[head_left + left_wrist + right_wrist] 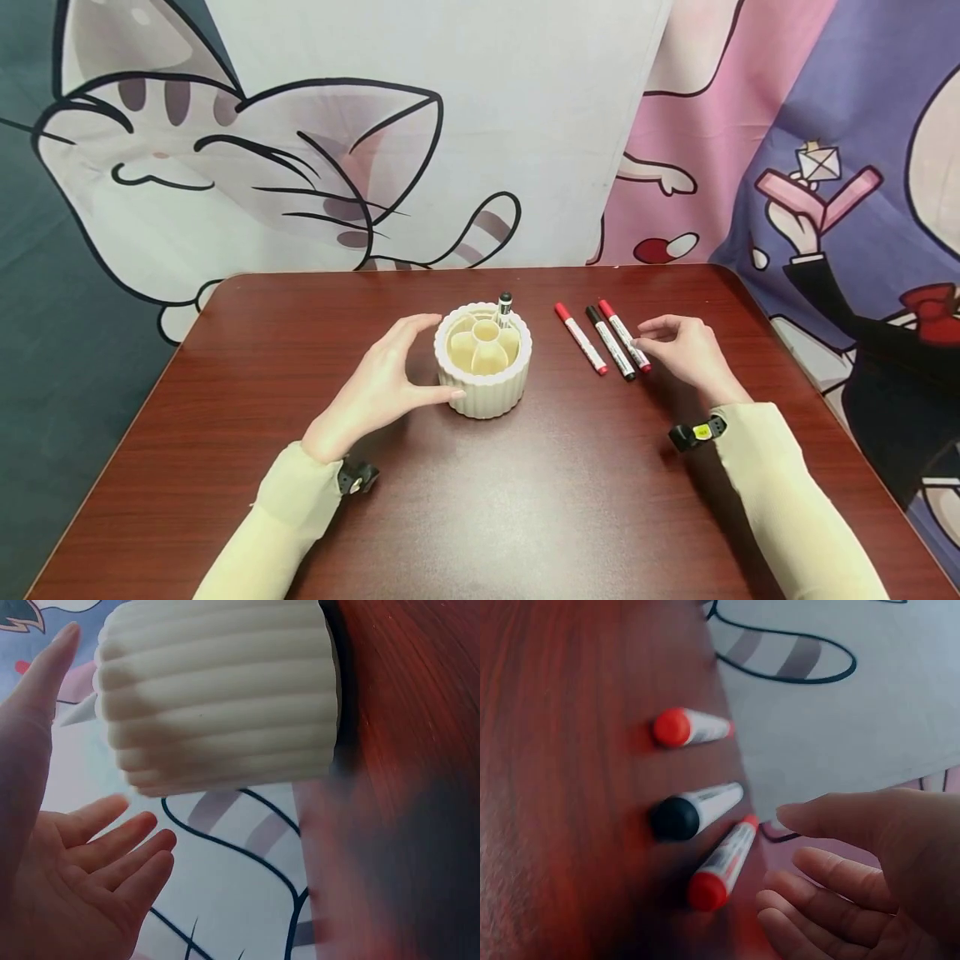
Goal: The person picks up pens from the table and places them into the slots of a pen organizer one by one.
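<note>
A cream pen holder [487, 402] with fluted walls and petal-shaped compartments stands upright on the table. One black-capped marker [505, 308] stands in its back right compartment. My left hand [375, 379] is spread beside the holder's left side, thumb toward the front; the left wrist view shows a gap between the fingers and the fluted wall. To the right lie a red marker [581, 338], a black marker [611, 343] and a second red marker [625, 336]. Next to that second red one is my right hand [686, 354], fingers loosely bent, nothing held; whether it touches the marker I cannot tell.
The brown wooden table [517, 517] ends at a far edge against a cartoon-printed cloth [525, 108]. Each wrist wears a small black camera band, the right one [697, 433] hanging low over the tabletop.
</note>
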Tool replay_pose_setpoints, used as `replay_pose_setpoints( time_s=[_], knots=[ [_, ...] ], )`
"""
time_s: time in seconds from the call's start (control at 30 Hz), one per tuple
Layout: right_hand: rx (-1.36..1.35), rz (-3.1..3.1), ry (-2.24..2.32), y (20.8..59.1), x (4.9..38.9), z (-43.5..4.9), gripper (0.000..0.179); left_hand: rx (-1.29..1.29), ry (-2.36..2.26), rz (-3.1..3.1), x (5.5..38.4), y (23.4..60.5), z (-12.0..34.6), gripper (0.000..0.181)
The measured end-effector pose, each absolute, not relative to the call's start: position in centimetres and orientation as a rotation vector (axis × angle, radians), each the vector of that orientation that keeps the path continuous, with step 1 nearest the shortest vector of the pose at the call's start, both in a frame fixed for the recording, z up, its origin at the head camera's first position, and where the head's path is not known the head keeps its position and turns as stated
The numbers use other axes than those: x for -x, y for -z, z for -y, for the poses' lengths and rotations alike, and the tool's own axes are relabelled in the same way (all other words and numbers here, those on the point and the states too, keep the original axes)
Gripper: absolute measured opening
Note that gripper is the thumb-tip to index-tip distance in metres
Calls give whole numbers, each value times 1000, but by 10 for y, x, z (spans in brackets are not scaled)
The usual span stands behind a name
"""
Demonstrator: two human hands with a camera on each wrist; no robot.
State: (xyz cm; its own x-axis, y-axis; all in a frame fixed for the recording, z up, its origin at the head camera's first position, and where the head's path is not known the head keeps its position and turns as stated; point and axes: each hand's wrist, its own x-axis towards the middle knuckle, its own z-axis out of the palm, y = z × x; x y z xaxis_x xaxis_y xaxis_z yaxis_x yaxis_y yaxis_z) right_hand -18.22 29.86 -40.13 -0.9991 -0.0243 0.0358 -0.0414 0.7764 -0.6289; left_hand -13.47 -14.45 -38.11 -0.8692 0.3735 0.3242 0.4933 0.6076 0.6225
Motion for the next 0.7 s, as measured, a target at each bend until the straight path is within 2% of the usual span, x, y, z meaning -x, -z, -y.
replay_pose_setpoints(
  time_s=[0.1, 0.37, 0.7],
  knots=[
    [-45, 2955, -1026, 408, 185, -301, 33, 730, 1114, 2673, 141, 383, 138, 105],
    [-4, 3029, -1012, 418, 188, -298, 34, 766, 1245, 2648, 156, 392, 125, 114],
    [-12, 3002, -975, 423, 188, -297, 29, 726, 1284, 2670, 159, 392, 124, 114]
  ],
)
